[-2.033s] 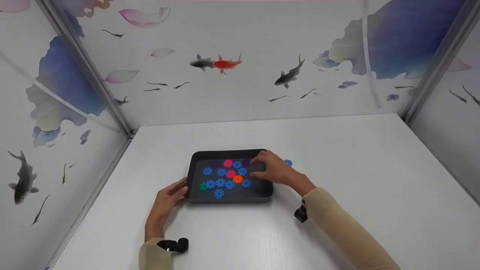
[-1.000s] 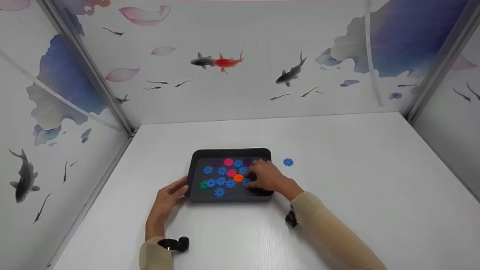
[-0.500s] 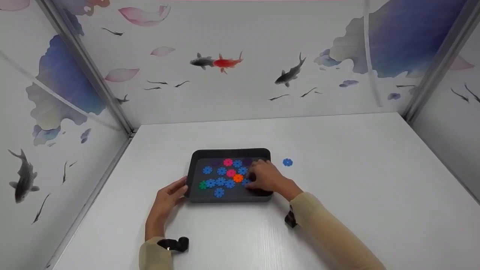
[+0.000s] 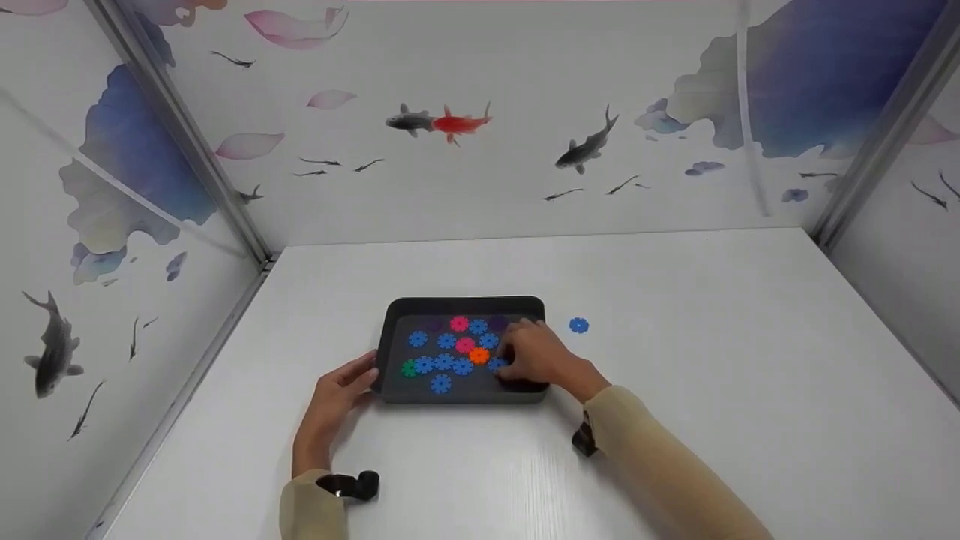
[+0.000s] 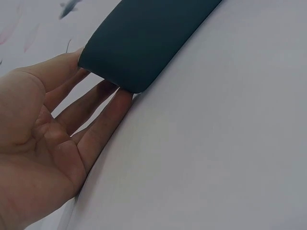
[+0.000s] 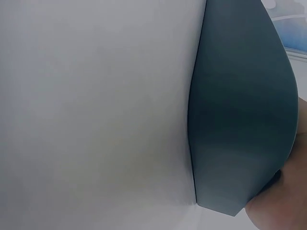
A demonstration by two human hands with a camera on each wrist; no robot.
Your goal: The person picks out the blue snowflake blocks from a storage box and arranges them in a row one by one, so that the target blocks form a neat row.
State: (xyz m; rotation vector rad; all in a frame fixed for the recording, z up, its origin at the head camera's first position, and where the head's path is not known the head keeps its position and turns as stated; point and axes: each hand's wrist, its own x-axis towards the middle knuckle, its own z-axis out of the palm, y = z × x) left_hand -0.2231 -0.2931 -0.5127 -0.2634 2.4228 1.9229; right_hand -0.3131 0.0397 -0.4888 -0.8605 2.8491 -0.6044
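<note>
My left hand [image 4: 341, 394] touches the left end of a dark grey rectangular tray [image 4: 465, 397]. In the left wrist view its fairly straight fingers [image 5: 103, 122] rest against the tray's end wall, with the thumb up near the rim. My right hand [image 4: 536, 351] reaches over the right side into the tray. Its thumb and bent fingers come down around a blue notched plastic snowflake disc [image 4: 496, 364]; whether they pinch it I cannot tell. In the right wrist view the tray's wall [image 6: 240, 115] hides the fingertips, and only part of the hand [image 6: 278, 206] shows.
Several more discs lie flat in the tray, mostly blue, with pink [image 4: 459, 323], orange [image 4: 478, 355], green [image 4: 409, 367] and dark purple [image 4: 498, 322] among them. Another blue disc [image 4: 578, 325] lies on the white table [image 4: 675, 360], right of the tray. Printed walls enclose the table.
My right hand has come left and down into the tray, uncovering the blue disc on the table, and has since stayed there. My left hand has kept its place at the tray's end.
</note>
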